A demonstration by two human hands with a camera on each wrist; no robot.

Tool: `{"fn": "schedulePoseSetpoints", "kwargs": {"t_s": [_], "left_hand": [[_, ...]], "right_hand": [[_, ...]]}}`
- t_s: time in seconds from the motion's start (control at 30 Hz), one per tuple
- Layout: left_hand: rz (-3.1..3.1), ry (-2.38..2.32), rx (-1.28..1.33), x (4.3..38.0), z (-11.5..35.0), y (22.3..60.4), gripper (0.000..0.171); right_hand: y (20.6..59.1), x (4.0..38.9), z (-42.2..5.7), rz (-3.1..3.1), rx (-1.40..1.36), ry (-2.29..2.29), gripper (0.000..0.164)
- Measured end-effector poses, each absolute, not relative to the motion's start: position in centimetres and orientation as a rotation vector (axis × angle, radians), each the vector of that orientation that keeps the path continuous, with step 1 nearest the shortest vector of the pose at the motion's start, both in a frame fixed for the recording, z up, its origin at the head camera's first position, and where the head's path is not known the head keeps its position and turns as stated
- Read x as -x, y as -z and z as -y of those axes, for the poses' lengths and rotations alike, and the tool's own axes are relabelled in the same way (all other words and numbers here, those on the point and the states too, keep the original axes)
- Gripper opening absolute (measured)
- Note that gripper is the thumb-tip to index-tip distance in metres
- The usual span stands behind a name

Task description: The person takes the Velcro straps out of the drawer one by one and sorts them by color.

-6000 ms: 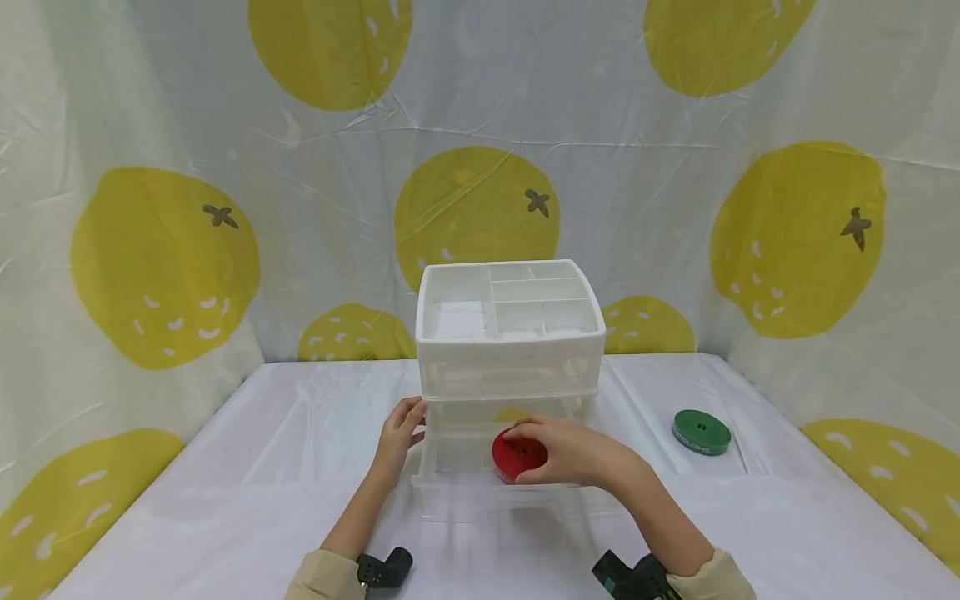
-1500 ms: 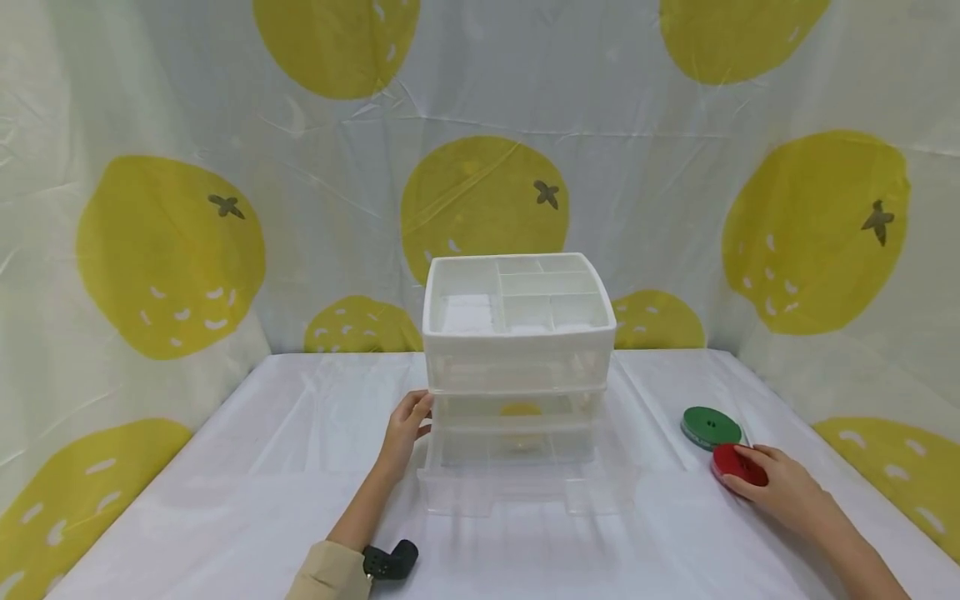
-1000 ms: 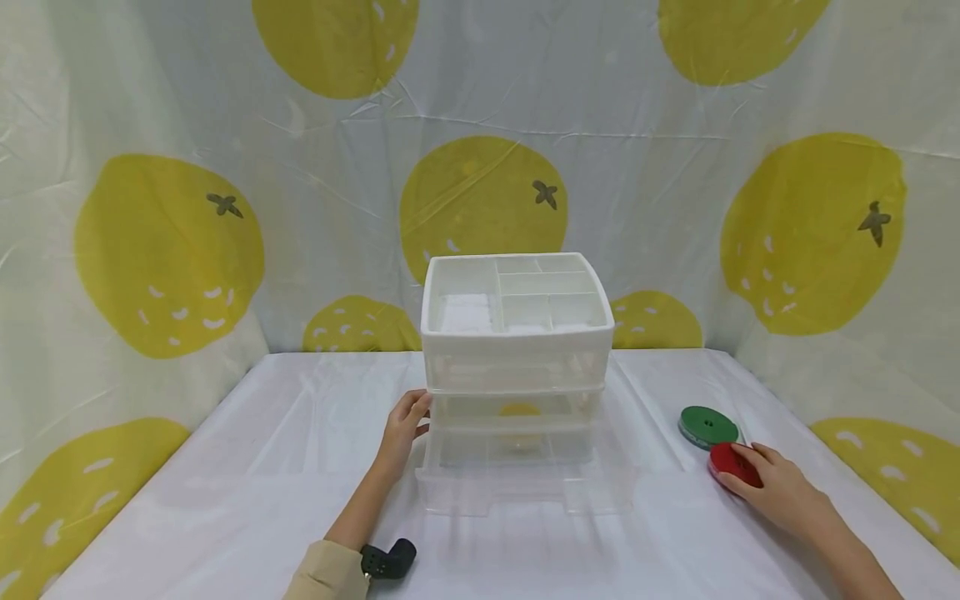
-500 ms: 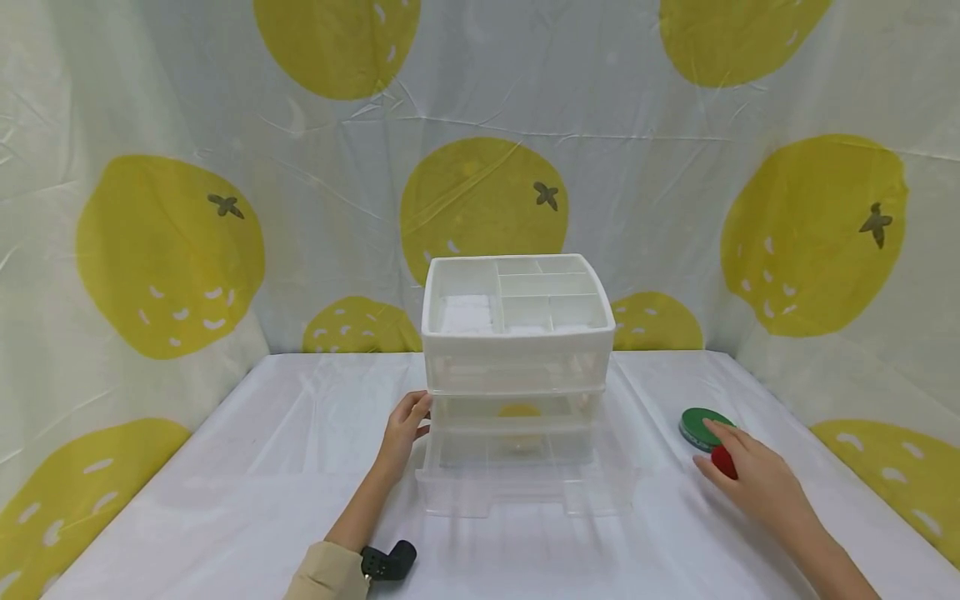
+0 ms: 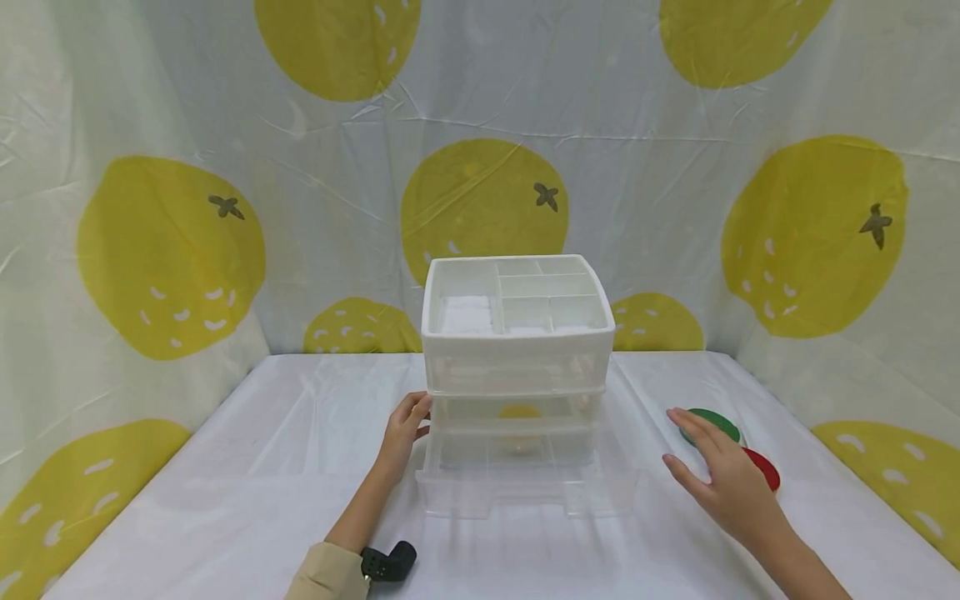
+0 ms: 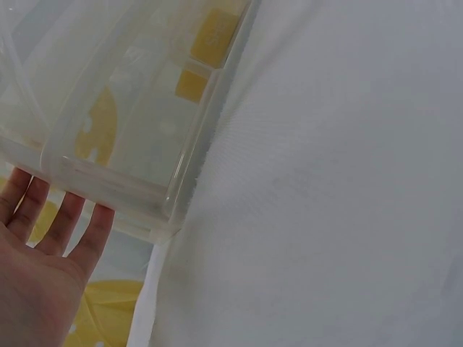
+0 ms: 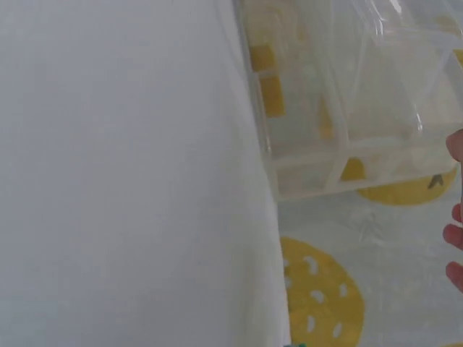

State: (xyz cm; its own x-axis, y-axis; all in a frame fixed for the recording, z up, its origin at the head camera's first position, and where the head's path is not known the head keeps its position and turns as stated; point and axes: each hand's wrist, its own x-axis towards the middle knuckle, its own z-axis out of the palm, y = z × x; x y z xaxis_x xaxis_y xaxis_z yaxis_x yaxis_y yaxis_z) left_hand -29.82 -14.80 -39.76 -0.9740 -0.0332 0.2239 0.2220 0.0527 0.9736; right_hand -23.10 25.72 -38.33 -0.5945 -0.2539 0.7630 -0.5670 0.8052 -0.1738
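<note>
A white drawer unit with a divided top tray stands mid-table. Its clear lowest drawer juts out toward me. My left hand rests against the unit's left side; in the left wrist view its fingertips touch the clear plastic edge. To the right, my right hand hovers with fingers extended and thumb spread, holding nothing. Just behind it lie a round flat red spool, partly covered by the hand, and a green spool, partly hidden by the fingers.
A white cloth covers the table. Around it hang white curtains with large yellow lemon prints. A black wrist camera sits on the left wrist.
My right hand took the red spool from the drawer to the table beside the green one, let it go, and has moved left off it. The left hand stays put.
</note>
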Motion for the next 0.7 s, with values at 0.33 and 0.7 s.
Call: {"fn": "schedulePoseSetpoints", "kwargs": {"t_s": [0.33,0.7], "left_hand": [[2.143,2.020,0.203,29.8,14.8,39.6,0.035],[2.139,2.021,0.188,29.9,14.8,39.8,0.037]], "right_hand": [[37.9,21.4,-23.3,2.159,-0.789,-0.565,0.054],[38.2,21.5,-21.5,1.897,-1.000,-0.562,0.049]]}}
